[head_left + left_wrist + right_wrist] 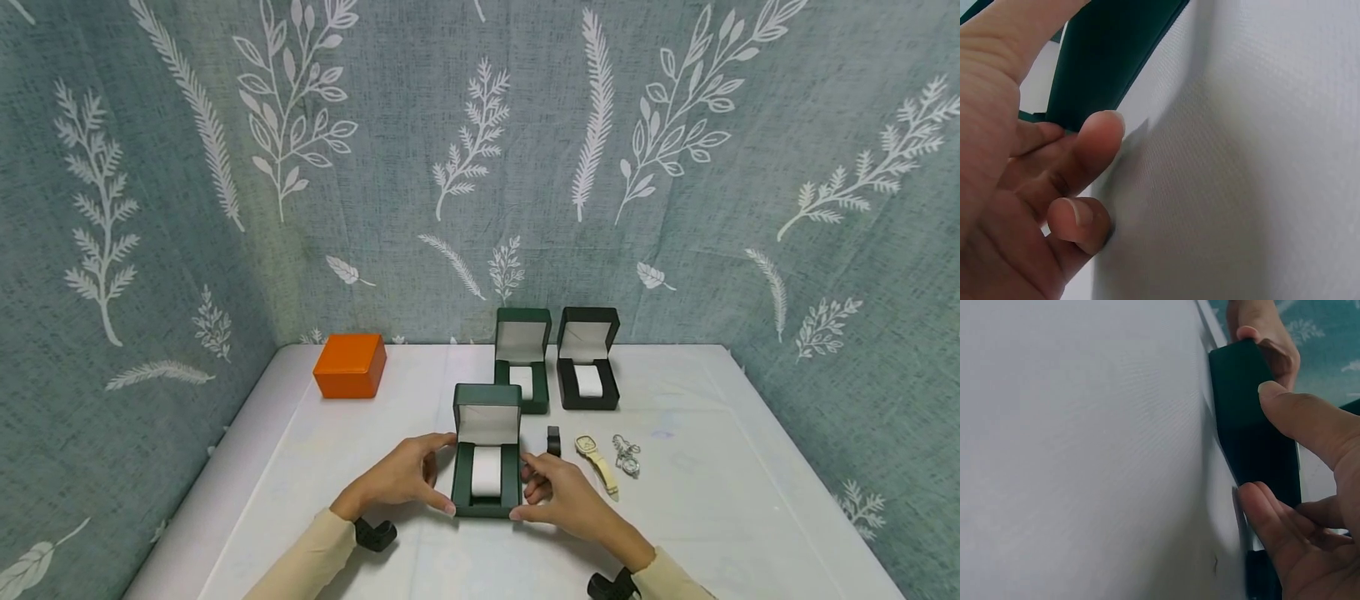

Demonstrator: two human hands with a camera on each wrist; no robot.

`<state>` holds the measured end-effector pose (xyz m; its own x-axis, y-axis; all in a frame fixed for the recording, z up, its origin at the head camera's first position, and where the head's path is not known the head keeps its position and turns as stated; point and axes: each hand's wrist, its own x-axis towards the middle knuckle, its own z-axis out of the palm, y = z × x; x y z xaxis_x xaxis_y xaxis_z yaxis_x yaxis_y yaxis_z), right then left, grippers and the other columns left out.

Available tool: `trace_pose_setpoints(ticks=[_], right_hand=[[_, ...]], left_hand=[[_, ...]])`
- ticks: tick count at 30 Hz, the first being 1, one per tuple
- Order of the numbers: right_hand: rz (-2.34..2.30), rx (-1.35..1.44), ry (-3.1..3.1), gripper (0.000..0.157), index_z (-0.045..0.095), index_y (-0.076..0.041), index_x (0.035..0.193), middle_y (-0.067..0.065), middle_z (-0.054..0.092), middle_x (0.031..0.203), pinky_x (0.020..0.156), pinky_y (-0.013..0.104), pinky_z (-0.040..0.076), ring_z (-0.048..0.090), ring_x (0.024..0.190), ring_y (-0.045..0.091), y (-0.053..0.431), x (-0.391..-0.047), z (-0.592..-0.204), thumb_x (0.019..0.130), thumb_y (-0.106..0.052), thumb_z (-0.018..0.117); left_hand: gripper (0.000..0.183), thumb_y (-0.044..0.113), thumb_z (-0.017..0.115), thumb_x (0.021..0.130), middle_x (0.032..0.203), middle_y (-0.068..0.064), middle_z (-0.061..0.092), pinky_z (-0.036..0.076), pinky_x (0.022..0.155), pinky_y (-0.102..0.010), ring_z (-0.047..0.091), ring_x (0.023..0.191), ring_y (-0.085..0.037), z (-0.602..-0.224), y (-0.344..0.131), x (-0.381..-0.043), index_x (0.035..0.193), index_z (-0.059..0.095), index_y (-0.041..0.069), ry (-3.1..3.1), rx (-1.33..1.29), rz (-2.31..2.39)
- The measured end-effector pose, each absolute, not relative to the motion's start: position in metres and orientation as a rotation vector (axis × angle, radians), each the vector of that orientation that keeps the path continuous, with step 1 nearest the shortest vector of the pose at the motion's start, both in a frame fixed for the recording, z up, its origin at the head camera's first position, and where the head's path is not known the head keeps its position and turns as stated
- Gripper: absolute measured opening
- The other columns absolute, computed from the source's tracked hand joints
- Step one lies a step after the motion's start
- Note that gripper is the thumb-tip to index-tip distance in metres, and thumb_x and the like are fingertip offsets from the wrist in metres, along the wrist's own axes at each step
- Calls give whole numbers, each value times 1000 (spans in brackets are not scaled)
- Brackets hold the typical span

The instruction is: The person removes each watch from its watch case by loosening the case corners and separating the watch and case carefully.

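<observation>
Three boxes stand lid-up on the worktop (420,567): front green box (489,423), rear green box (522,342), black box (587,342). Orange box (349,367) is closed. Left hand (408,471) and right hand (562,498) clamp the front green box's sides. Cushions (487,472) all look bare; gold watch (597,465), silver piece (628,457) and black item (553,441) lie loose. Opening looks mostly done; nothing's boxed yet.

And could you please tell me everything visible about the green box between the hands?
The green box stands open on the white tabletop, its lid raised at the back, with a leather-like exterior and pale lining. A white cushion sits in its base. The left hand and right hand touch its sides.
</observation>
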<state>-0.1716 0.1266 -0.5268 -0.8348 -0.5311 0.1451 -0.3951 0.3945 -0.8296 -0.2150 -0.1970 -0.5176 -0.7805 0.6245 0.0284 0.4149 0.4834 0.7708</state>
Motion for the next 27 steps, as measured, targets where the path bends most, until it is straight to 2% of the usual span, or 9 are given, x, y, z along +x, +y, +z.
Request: trace_pose_setpoints(ticks=[5, 10, 16, 20, 27], right_hand=[[-1431, -836, 2512, 96, 42, 11, 150, 5, 62, 104, 78, 25, 56, 68, 85, 12, 121, -173, -525, 79, -32, 91], [-1425, -851, 2526, 94, 44, 10, 150, 2, 63, 101, 78, 25, 56, 68, 85, 11, 115, -178, -526, 81, -34, 90], [-1470, -881, 2507, 93, 42, 9, 151, 3, 62, 105, 81, 26, 56, 67, 89, 15, 106, -187, -522, 83, -33, 89], [-1498, -906, 2489, 93, 42, 8, 152, 5, 60, 108, 84, 27, 56, 65, 92, 19, 100, -194, -517, 83, -33, 89], [-1423, -920, 2561, 94, 41, 6, 153, 3, 59, 108, 85, 26, 55, 66, 92, 14, 88, -210, -511, 82, -34, 89]], left_hand=[[105, 43, 97, 66, 68, 0, 62, 45, 57, -24, 56, 59, -8, -516, -200, -214, 152, 48, 6, 2494, 848, 1171], [106, 43, 97, 68, 64, 4, 58, 41, 55, -23, 54, 59, -8, -514, -205, -213, 155, 46, 7, 2487, 794, 1186], [108, 39, 96, 70, 65, 3, 57, 41, 54, -23, 53, 60, -8, -509, -216, -214, 156, 42, 4, 2466, 772, 1256], [107, 37, 96, 72, 69, -1, 58, 44, 56, -24, 54, 64, -10, -509, -223, -218, 157, 39, 4, 2462, 754, 1304], [105, 31, 95, 74, 89, -9, 64, 50, 67, -28, 60, 77, -20, -505, -234, -231, 159, 38, 6, 2453, 704, 1349]])
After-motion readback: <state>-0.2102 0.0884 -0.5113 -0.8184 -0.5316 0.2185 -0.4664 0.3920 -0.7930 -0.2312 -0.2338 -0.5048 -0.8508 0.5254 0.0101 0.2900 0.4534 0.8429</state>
